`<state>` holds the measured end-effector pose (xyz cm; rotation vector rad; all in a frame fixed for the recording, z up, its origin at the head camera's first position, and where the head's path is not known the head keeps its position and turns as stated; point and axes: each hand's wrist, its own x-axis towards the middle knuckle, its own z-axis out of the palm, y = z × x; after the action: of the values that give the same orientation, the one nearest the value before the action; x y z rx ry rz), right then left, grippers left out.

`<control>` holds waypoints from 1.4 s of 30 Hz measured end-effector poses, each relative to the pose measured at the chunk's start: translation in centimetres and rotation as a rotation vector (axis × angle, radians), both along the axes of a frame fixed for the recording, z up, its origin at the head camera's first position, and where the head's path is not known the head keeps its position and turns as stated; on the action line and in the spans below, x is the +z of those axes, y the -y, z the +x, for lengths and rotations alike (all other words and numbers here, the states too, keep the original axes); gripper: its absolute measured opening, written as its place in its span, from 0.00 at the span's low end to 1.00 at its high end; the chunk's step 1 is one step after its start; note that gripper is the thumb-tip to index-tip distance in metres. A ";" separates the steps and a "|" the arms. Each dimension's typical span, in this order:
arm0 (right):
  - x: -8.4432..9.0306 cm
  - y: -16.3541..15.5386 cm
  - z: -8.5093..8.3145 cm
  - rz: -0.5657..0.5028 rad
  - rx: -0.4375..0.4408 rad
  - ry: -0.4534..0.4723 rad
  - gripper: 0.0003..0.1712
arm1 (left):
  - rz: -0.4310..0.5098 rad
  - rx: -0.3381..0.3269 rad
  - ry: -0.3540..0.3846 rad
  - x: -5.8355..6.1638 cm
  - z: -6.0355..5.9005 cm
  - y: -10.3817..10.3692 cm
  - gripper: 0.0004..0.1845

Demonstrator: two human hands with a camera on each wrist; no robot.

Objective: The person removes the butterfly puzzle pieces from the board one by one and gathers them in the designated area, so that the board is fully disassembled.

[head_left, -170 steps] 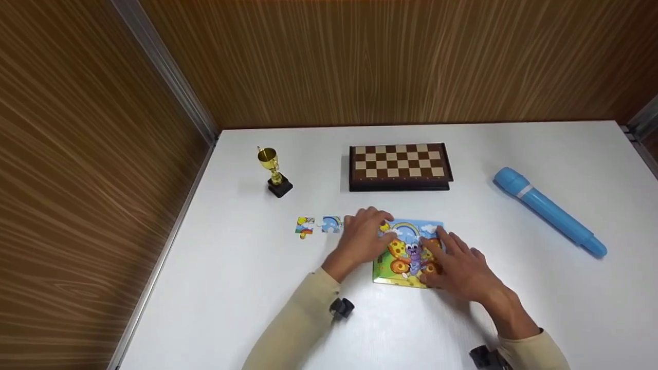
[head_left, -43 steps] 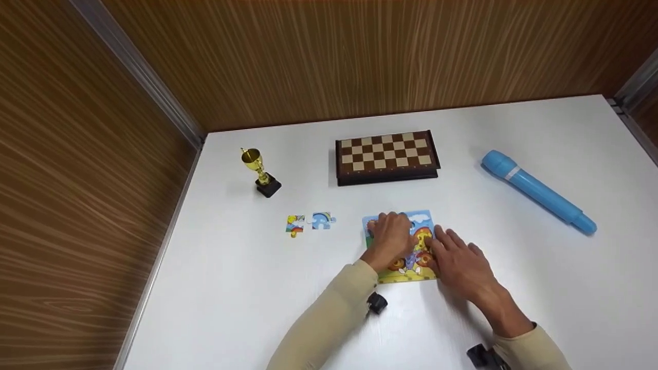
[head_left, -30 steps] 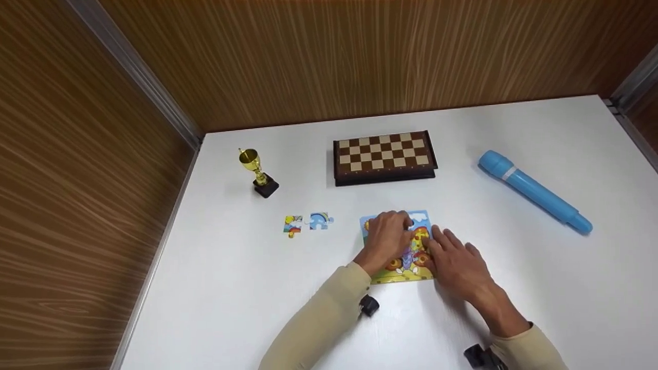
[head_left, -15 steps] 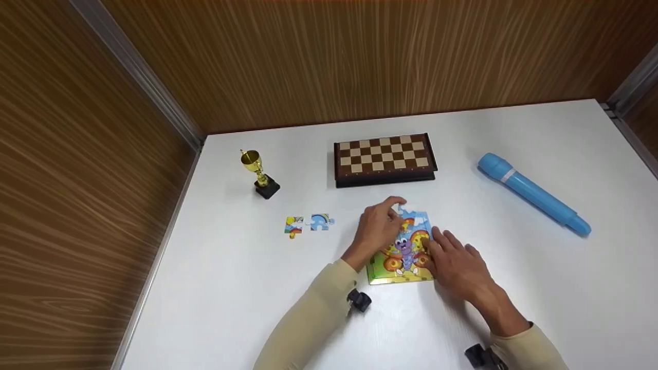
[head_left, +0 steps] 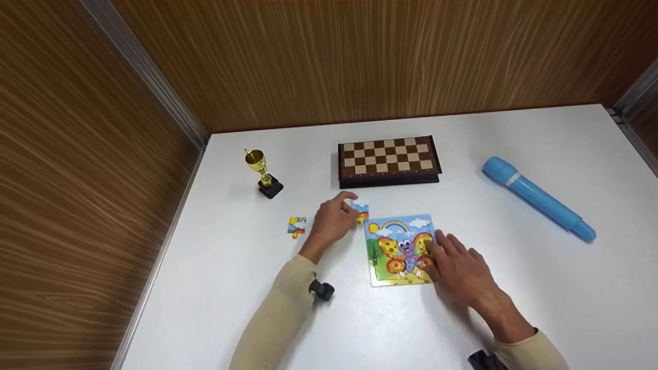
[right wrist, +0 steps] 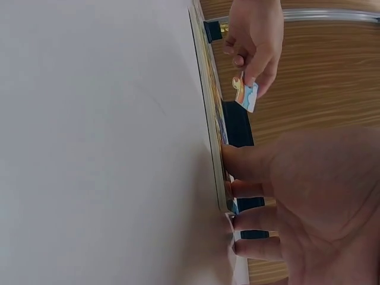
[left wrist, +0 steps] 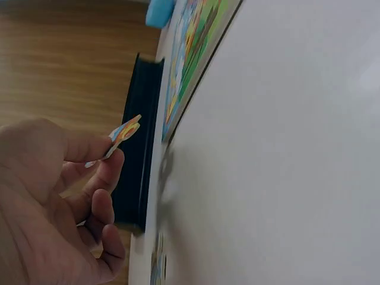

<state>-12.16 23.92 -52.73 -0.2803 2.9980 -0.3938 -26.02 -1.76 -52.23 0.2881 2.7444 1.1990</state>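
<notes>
My left hand (head_left: 331, 222) pinches a jigsaw piece (head_left: 361, 209) between thumb and forefinger. The piece is blue and white with orange and yellow, and in the left wrist view it is raised above the table. Below and to the right of it lies a square butterfly jigsaw puzzle (head_left: 383, 261) with a sun and a rainbow. My right hand (head_left: 460, 270) rests at the puzzle's right edge, fingertips on its border, fingers fairly straight in the right wrist view. A loose jigsaw piece (head_left: 296, 226) lies left of my left hand, which covers the blue rainbow piece beside it.
A folded chessboard box (head_left: 389, 159) sits behind the puzzle. A small gold trophy cup (head_left: 264, 172) on a black base stands at the back left. To the right lies a blue microphone-shaped tube (head_left: 540, 198). Wood-grain panels border the white table (head_left: 205, 288).
My left hand has lifted the piece from the puzzle's upper area and carried it left, uncovering the puzzle's sun and rainbow. My right hand has stayed at the right edge.
</notes>
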 end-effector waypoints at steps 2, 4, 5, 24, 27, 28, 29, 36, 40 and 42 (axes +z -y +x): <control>0.0 0.1 0.0 -0.003 0.004 -0.007 0.33 | -0.016 0.015 -0.013 -0.3 -0.3 0.8 0.18; 0.0 0.1 0.0 0.000 0.005 -0.009 0.34 | -0.038 0.027 -0.013 -0.6 -0.4 1.5 0.17; 0.0 0.1 0.0 0.001 0.005 -0.007 0.34 | -0.052 0.032 -0.008 -0.7 -0.4 1.8 0.17; 0.6 0.2 -0.4 0.033 0.064 0.046 0.31 | -0.310 0.012 -0.066 -1.1 0.1 2.3 0.16; 0.6 0.3 -0.3 0.026 0.061 0.057 0.32 | -0.343 -0.009 -0.057 -1.1 0.2 2.3 0.17; 0.7 0.3 -0.2 0.024 0.061 0.056 0.33 | -0.353 -0.019 -0.049 -1.1 0.3 2.3 0.18; 0.7 0.3 -0.2 0.020 0.060 0.055 0.33 | -0.362 -0.029 -0.047 -1.0 0.4 2.2 0.18; 0.7 0.1 -0.1 0.001 0.050 0.047 0.35 | -0.342 -0.044 -0.102 -0.8 0.8 1.8 0.16; 0.4 0.2 -0.3 -0.010 0.035 0.035 0.35 | -0.275 -0.085 -0.152 -0.7 1.6 0.8 0.15; 0.3 0.3 -0.3 -0.015 0.025 0.025 0.34 | -0.278 -0.147 -0.164 -0.6 2.2 0.2 0.15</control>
<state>-12.49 23.59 -52.42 -0.3120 2.9648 -0.4136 -23.83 -1.94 -52.82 0.5648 2.9203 0.7782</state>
